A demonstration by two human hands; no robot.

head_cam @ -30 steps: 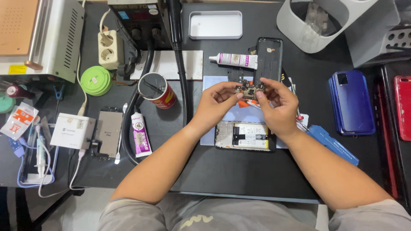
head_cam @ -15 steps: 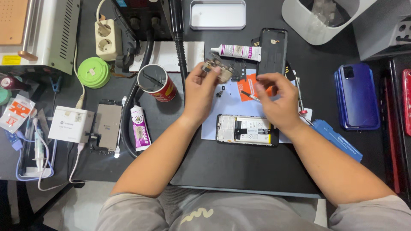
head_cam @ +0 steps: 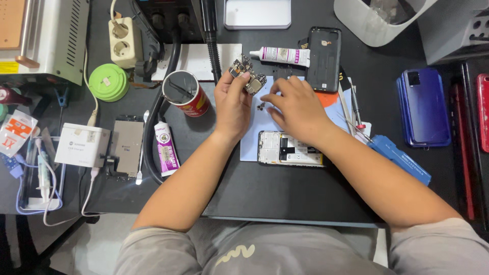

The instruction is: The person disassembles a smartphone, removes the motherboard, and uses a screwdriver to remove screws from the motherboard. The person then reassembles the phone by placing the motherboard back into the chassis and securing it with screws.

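Observation:
My left hand (head_cam: 232, 103) holds a small phone circuit board (head_cam: 247, 74) raised above the blue work mat (head_cam: 253, 133). My right hand (head_cam: 297, 108) lies palm down on the mat, its fingertips reaching toward a few tiny screws (head_cam: 261, 106) beside the board. An opened phone frame (head_cam: 290, 148) lies face up on the mat just below my right wrist. A black phone back cover (head_cam: 324, 57) rests beyond my right hand, with a white glue tube (head_cam: 281, 55) next to it.
A red can (head_cam: 186, 93) and a black hose (head_cam: 153, 122) stand left of my left hand. A purple-labelled tube (head_cam: 165, 147), another phone part (head_cam: 126, 147), a white box (head_cam: 81, 144) and a green lid (head_cam: 108, 81) lie farther left. Blue phones (head_cam: 423, 107) and tweezers (head_cam: 351, 109) are at right.
My left hand has kept the circuit board and lifted it slightly left. My right hand has let go of the board and dropped flat onto the mat near the screws.

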